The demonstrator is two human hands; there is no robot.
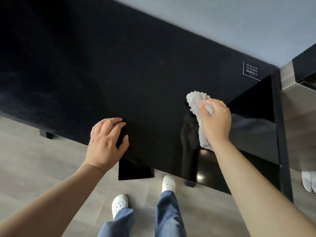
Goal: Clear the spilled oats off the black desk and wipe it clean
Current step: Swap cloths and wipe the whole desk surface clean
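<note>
**A:** How does the worktop look?

**B:** The worktop point(119, 74) is black. It looks dull and faintly smudged toward 9 o'clock. Toward 4 o'clock it is glossy and mirrors a dark shape and a spot of light.

**A:** And the cloth?

**B:** The cloth point(195, 100) is pale grey, fluffy and bunched. It sits at 3 o'clock, with its front lump on the surface and a tail hanging under the wrist. The right hand point(216, 122) has its grip closed around it.

**A:** What about the other hand?

**B:** The left hand point(106, 142) is at 8 o'clock on the near edge with its fingers bent. I cannot tell whether its grip holds anything, because everything under it is black.

**A:** Where are the edges?

**B:** The near edge runs straight from 9 o'clock down to 5 o'clock, above a grey plank floor point(34, 168). The far edge meets a grey wall point(222, 23) at 1 o'clock. A white-lettered label point(250, 73) marks the corner at 2 o'clock, just beside a brushed steel cabinet point(290, 79). The broad surface stretches from the hands toward 10 o'clock.
</note>
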